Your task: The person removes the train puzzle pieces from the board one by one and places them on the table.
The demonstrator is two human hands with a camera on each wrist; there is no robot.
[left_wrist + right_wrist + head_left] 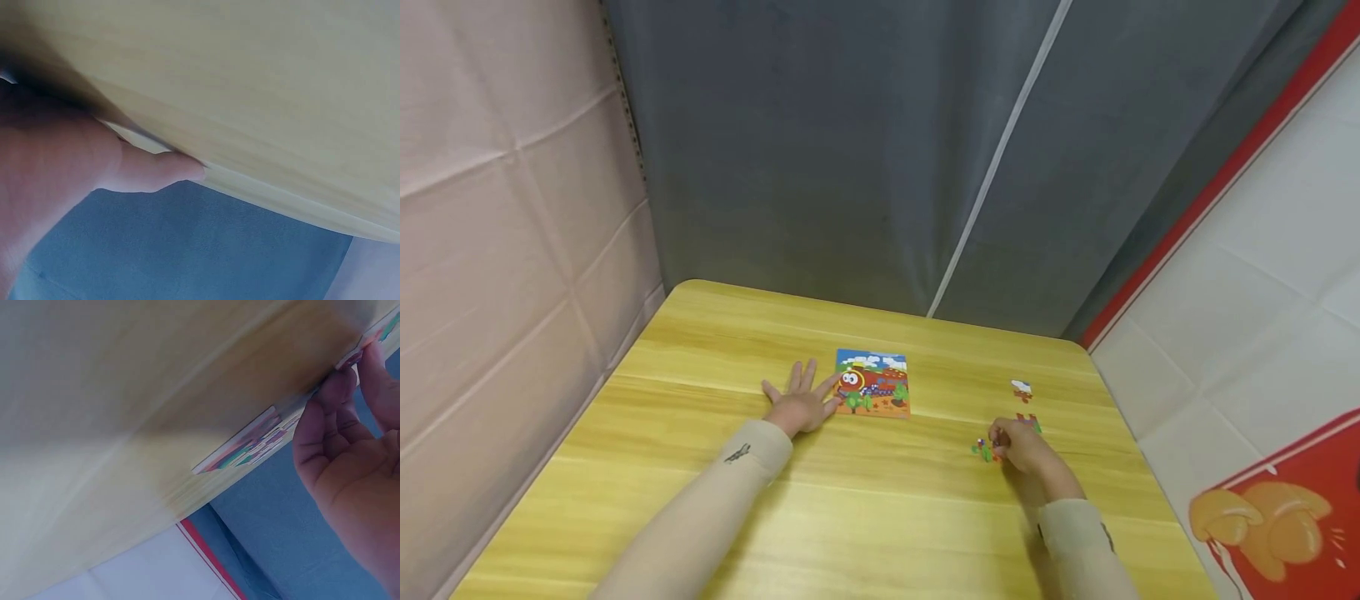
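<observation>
Yellow table (700, 350) | left hand (801, 402) flat, touching puzzle board (873, 382) | right hand (1024, 447) pinches loose piece (982, 449), right of board.

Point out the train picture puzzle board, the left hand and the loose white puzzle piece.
Train picture puzzle board (874, 383), head view, picture centre.
Left hand (799, 403), head view, back of hand.
Loose white puzzle piece (1021, 387), head view, its middle.

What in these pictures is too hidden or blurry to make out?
- Head view: whether the right hand pinches the loose puzzle piece or only touches it; too small.
- Head view: pictures on two other loose pieces; too small.
- Left wrist view: the puzzle board; out of frame, table blurred.
- Right wrist view: piece artwork; edge-on, blurred.
</observation>
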